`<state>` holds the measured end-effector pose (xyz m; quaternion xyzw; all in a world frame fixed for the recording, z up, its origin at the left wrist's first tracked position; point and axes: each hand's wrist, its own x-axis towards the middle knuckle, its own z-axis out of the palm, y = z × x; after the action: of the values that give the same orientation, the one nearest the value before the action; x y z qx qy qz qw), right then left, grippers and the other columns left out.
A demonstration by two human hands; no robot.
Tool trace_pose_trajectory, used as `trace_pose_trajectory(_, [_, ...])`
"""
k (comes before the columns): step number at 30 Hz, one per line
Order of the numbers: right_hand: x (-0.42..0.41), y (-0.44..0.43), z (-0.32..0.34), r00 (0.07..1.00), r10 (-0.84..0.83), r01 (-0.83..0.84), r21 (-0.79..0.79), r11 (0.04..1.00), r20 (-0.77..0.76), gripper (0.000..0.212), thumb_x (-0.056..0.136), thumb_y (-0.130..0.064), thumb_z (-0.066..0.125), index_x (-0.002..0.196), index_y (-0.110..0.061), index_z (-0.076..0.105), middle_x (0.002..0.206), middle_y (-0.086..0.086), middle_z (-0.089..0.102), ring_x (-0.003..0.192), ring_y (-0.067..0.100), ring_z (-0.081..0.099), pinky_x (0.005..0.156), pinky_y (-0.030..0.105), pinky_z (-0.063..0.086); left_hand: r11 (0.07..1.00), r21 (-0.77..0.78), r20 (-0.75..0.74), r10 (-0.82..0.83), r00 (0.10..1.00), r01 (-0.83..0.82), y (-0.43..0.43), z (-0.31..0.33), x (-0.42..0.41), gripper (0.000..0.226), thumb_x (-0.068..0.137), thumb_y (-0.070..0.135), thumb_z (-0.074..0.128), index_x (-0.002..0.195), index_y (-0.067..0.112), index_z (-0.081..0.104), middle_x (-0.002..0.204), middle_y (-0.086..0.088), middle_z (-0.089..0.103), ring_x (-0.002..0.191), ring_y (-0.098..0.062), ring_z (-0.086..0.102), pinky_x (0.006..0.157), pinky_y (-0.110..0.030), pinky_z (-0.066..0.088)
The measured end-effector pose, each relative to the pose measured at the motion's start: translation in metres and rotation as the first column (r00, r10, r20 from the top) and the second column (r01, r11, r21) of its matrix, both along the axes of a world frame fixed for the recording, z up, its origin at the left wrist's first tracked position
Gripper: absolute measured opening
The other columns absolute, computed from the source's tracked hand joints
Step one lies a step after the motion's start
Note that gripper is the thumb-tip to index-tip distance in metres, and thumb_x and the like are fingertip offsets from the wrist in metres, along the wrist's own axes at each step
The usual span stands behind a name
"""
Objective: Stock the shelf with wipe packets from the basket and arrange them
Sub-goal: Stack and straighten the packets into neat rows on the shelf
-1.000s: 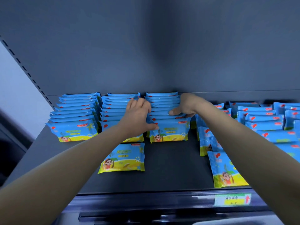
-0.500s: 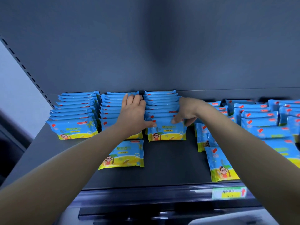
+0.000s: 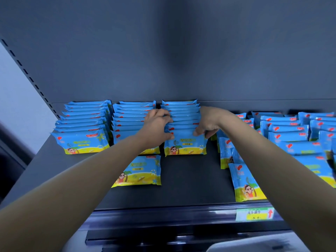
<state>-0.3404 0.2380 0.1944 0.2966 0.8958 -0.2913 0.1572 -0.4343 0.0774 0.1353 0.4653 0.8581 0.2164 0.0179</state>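
Head view: at the left of the shelf [image 3: 190,179], the left row [image 3: 81,140] and the second row [image 3: 131,117] of wipe packets are seen stood upright and squared, with one loose packet [image 3: 139,170] laid flat in front of the second. The third row [image 3: 184,144] is gripped at its sides by the left hand [image 3: 156,128] and the right hand [image 3: 207,124], fingers curled round its front packets, so straightening is judged to be under way. Further right, the leaning packets [image 3: 300,139] are sprawled untidily and are yet to be arranged.
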Motion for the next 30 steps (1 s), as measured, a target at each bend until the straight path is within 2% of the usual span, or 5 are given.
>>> trace_pose_trajectory(8, [0.002, 0.009, 0.001, 0.999, -0.031, 0.029, -0.066, 0.997, -0.040, 0.046, 0.073, -0.006, 0.079, 0.113, -0.002, 0.058, 0.115, 0.014, 0.062, 0.096, 0.027, 0.067, 0.084, 0.040, 0.057, 0.998, -0.054, -0.150, 0.024, 0.988, -0.032, -0.007, -0.005, 0.007, 0.079, 0.076, 0.047, 0.066, 0.140, 0.019, 0.030, 0.139, -0.001, 0.034, 0.134, -0.020, 0.021, 0.116, -0.037, -0.003])
trace_pose_trajectory(12, [0.004, 0.012, 0.000, 0.996, -0.053, 0.046, -0.099, 0.994, -0.069, 0.061, 0.069, -0.009, 0.082, 0.121, -0.004, 0.051, 0.120, 0.010, 0.057, 0.099, 0.025, 0.065, 0.083, 0.037, 0.058, 0.990, -0.134, -0.216, 0.011, 0.976, -0.041, -0.004, -0.001, 0.006, 0.091, 0.072, 0.056, 0.066, 0.142, 0.013, 0.029, 0.141, -0.003, 0.038, 0.136, -0.021, 0.024, 0.115, -0.038, -0.008])
trace_pose_trajectory(18, [0.005, 0.012, -0.001, 0.997, -0.053, 0.050, -0.054, 0.997, -0.061, 0.050, 0.068, -0.011, 0.082, 0.111, 0.001, 0.059, 0.115, 0.015, 0.065, 0.101, 0.028, 0.066, 0.088, 0.041, 0.055, 0.994, -0.108, -0.132, -0.031, 0.991, 0.016, -0.001, 0.000, 0.010, 0.083, 0.077, 0.044, 0.069, 0.142, 0.009, 0.032, 0.144, -0.003, 0.032, 0.138, -0.017, 0.022, 0.114, -0.031, -0.009])
trace_pose_trajectory(24, [0.004, 0.009, 0.000, 0.998, -0.017, 0.018, 0.020, 1.000, -0.053, 0.054, 0.067, -0.011, 0.081, 0.114, 0.002, 0.059, 0.119, 0.019, 0.064, 0.109, 0.032, 0.062, 0.091, 0.048, 0.053, 0.996, -0.086, 0.018, 0.007, 1.000, -0.005, -0.001, 0.002, 0.009, 0.085, 0.074, 0.039, 0.075, 0.140, 0.006, 0.033, 0.150, -0.005, 0.014, 0.140, -0.027, 0.011, 0.115, -0.034, 0.016])
trace_pose_trajectory(30, [0.004, 0.007, 0.001, 0.999, 0.029, -0.024, 0.101, 0.995, -0.040, 0.048, 0.071, -0.015, 0.080, 0.112, -0.001, 0.058, 0.115, 0.015, 0.064, 0.099, 0.029, 0.065, 0.090, 0.041, 0.054, 0.986, -0.169, -0.183, -0.020, 0.983, -0.011, 0.001, 0.001, 0.007, 0.081, 0.076, 0.051, 0.066, 0.139, 0.011, 0.035, 0.149, -0.006, 0.024, 0.137, -0.024, 0.018, 0.115, -0.034, -0.002])
